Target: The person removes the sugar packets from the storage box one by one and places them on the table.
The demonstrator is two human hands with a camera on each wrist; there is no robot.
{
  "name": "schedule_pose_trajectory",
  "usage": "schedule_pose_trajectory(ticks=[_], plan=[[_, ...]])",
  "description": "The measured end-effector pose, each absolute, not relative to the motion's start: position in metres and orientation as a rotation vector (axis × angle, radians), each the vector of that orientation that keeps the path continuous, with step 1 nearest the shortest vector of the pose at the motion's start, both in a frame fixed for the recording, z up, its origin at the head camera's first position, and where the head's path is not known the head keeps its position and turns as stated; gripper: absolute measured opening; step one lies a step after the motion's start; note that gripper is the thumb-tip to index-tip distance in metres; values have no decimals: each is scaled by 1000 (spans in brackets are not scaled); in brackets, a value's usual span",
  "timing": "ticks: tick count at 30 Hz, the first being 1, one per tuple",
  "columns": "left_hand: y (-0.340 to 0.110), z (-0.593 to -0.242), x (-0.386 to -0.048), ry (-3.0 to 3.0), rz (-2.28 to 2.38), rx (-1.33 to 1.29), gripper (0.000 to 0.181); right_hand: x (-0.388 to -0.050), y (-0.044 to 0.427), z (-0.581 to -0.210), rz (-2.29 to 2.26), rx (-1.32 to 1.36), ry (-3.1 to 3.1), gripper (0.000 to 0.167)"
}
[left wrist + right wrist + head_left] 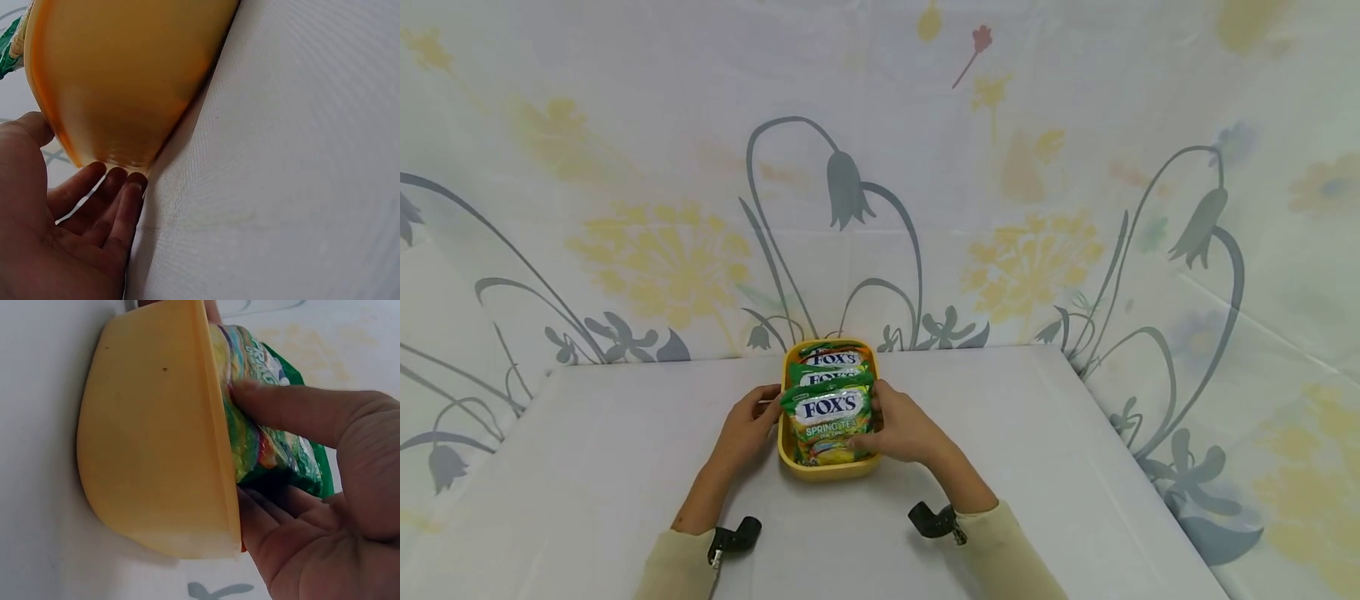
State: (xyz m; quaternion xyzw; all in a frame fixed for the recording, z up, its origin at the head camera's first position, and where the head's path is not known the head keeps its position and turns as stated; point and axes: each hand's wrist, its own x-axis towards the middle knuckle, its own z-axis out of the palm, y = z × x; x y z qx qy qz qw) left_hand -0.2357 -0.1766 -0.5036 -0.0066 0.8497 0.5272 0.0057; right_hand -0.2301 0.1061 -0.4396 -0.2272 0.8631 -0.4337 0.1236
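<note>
Against the yellow basket, left hand rests relaxed; right hand, partly hidden, pinches the front packet.

white table | pale backdrop | grey drooping bellflowers | yellow flower heads

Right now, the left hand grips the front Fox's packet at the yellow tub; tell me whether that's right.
Not the left: the right hand grips the front Fox's packet at the yellow tub, as the head view shows. The rest stands.
</note>
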Motion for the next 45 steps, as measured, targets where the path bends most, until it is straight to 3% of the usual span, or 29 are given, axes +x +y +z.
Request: schedule_pose_trajectory(ticks=[22, 29, 37, 45], plan=[[-177, -504, -236, 2657, 1652, -15, 59, -226, 98, -439, -1438, -545, 2527, 61], [-176, -504, -236, 2656, 1635, -25, 71, -229, 101, -441, -1610, -467, 2485, 60], [-179, -504, -235, 2681, 1620, -3, 72, -229, 105, -434, -1817, -422, 2344, 61], [-179, -508, -237, 2678, 1615, -25, 74, -231, 115, -425, -1898, -382, 2314, 50]])
